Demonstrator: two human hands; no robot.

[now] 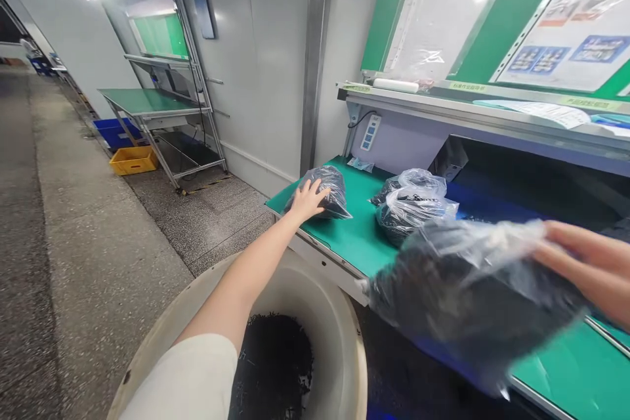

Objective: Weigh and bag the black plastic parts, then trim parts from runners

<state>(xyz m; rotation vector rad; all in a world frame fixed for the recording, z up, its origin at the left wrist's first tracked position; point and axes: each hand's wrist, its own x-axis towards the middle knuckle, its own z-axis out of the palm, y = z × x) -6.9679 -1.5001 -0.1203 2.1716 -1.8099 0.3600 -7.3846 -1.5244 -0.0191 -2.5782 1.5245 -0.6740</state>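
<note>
My left hand (308,200) lies with spread fingers on a clear plastic bag of black parts (319,193), which sits on the green bench mat (344,236). Further right, another clear bag of black parts (411,207) rests on the mat, apart from both hands. My right hand (575,256) grips the top of a large clear bag of black parts (467,295), which hangs blurred over the bench's front edge. Below my left arm stands a round beige plastic tub (352,354) holding a heap of small black parts (270,367).
A shelf (467,105) with papers and a white power strip (370,132) runs above the bench. Behind the tub lies a speckled floor. A green-topped metal table (147,102), a blue crate (115,132) and a yellow crate (132,160) stand along the far wall.
</note>
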